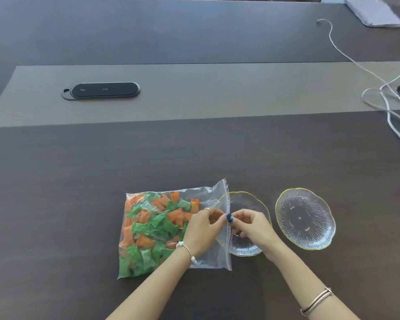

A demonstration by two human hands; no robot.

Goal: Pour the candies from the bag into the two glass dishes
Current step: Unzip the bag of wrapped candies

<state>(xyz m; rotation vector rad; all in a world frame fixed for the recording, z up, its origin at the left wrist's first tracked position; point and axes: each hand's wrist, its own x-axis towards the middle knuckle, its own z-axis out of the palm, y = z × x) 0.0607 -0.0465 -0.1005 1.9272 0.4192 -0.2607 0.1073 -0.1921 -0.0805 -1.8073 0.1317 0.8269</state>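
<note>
Clear bag (pixel 208 252) holds orange and green candies (pixel 153 227). Blue slider (pixel 229 217). Clear ribbed dishes (pixel 305 218), gold-rimmed. Dark brown desk (pixel 79 204) with a grey band (pixel 217 88). White cables (pixel 379 84) at 2 o'clock.

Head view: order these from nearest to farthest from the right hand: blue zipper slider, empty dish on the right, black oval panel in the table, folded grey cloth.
From the right hand:
1. Blue zipper slider, at its fingers, on the bag's edge.
2. Empty dish, just right.
3. Black oval panel, far left, mid-table.
4. Folded grey cloth, far top-right corner.
</note>
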